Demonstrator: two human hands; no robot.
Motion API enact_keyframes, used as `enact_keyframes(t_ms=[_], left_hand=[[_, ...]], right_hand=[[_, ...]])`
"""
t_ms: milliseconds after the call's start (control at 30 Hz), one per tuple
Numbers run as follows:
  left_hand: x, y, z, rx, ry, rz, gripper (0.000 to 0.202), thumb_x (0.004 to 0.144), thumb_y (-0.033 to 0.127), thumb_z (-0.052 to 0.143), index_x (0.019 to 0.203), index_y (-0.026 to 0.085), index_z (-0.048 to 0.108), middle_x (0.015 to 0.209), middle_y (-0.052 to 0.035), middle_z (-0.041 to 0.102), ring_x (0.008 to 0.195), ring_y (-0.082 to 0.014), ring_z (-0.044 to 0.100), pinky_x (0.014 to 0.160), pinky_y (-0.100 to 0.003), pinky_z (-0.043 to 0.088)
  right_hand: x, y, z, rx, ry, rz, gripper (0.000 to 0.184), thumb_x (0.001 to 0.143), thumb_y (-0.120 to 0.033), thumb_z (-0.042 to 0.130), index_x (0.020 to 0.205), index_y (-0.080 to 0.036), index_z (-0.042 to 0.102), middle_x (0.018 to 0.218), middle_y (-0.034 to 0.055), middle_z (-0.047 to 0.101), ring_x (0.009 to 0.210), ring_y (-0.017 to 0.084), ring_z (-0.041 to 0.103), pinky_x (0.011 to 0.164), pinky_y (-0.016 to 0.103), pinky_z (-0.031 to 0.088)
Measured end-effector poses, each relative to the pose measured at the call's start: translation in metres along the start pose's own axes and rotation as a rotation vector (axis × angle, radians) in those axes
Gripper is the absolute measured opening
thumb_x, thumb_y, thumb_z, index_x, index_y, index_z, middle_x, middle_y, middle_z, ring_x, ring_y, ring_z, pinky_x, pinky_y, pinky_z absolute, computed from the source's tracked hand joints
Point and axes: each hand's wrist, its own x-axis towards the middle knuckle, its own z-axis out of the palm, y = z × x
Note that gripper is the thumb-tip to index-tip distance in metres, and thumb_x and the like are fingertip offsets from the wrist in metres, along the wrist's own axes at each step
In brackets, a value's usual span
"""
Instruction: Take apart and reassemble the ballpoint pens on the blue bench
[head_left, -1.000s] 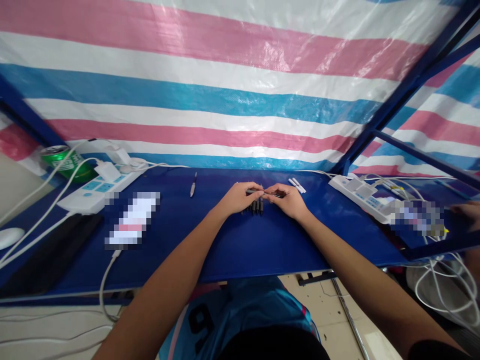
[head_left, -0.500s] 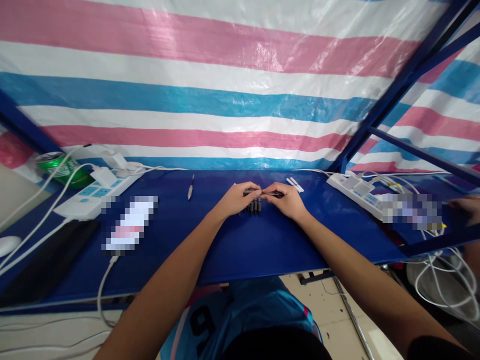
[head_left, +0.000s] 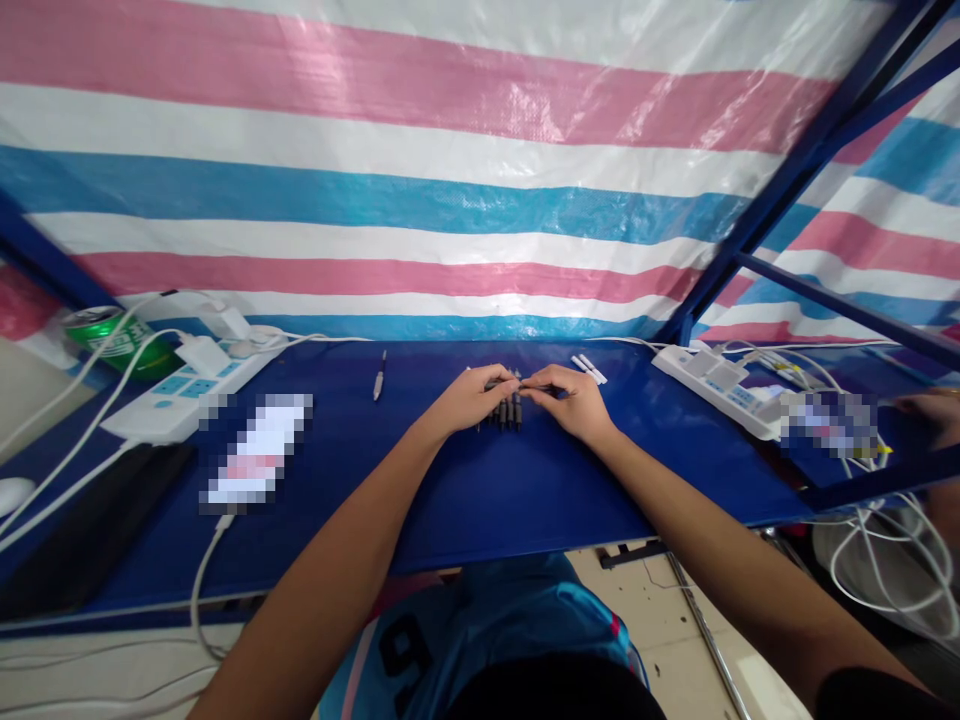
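Note:
Between my fingertips a dark pen lies crosswise, just above the blue tabletop. My left hand is closed around its left end, and my right hand pinches the right part. Several dark pens lie side by side on the table under and between my hands, their upper parts partly covered. A single pen with a grey grip rests by itself to the left. Just behind my right hand are white stick-like pieces, too small to make out exactly.
A lit phone on a cable, a black flat item, a white power strip and a green can stand left. Another power strip and tangled cables lie right. Another person's hand shows at the right edge.
The pen in my right hand shows less beyond the fingers and seems slightly turned. Both hands stay in nearly the same place; the view has shifted a little.

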Motion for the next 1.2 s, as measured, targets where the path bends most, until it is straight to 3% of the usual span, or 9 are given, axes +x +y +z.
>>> enact_keyframes(t_ms=[300,700,933,1067,1200], left_hand=[[0.0,-0.003,0.003,0.007,0.022,0.01,0.034,0.1,0.05,0.058,0.104,0.02,0.074,0.091,-0.003,0.074,0.08,-0.0173,0.066,0.073,-0.028,0.051],[-0.001,-0.003,0.0,0.037,0.025,0.011,0.03,0.1,0.046,0.061,0.11,0.021,0.075,0.096,-0.0028,0.076,0.083,-0.0175,0.069,0.079,-0.029,0.055],[-0.001,-0.006,-0.001,-0.075,0.09,0.042,0.03,0.099,0.041,0.065,0.118,0.021,0.077,0.118,-0.0075,0.078,0.106,-0.0227,0.074,0.095,-0.036,0.059],[0.0,-0.007,-0.003,-0.031,0.155,0.047,0.027,0.096,0.039,0.068,0.114,0.021,0.078,0.116,-0.0075,0.079,0.102,-0.0217,0.075,0.093,-0.035,0.061],[0.001,-0.008,-0.008,0.094,0.245,0.059,0.024,0.095,0.04,0.071,0.107,0.021,0.078,0.108,-0.007,0.079,0.09,-0.0197,0.073,0.083,-0.033,0.061]], right_hand=[[0.001,-0.001,-0.003,0.014,-0.03,0.124,0.02,0.092,-0.044,0.08,0.102,-0.028,0.084,0.098,0.0055,0.083,0.085,0.024,0.076,0.076,0.037,0.06],[0.001,-0.001,-0.001,0.027,-0.02,0.122,0.018,0.092,-0.041,0.081,0.103,-0.027,0.084,0.099,0.0054,0.083,0.086,0.024,0.077,0.077,0.037,0.061],[0.006,-0.003,-0.001,0.015,-0.001,0.165,0.022,0.091,-0.043,0.081,0.103,-0.025,0.083,0.098,0.0059,0.083,0.085,0.024,0.077,0.076,0.037,0.062],[0.008,-0.002,-0.005,-0.016,-0.005,0.143,0.019,0.093,-0.041,0.078,0.105,-0.026,0.082,0.101,0.0058,0.083,0.086,0.024,0.077,0.073,0.036,0.061],[0.007,0.001,-0.01,-0.059,0.011,0.147,0.017,0.094,-0.041,0.077,0.105,-0.029,0.082,0.102,0.0046,0.083,0.084,0.024,0.076,0.073,0.038,0.061]])
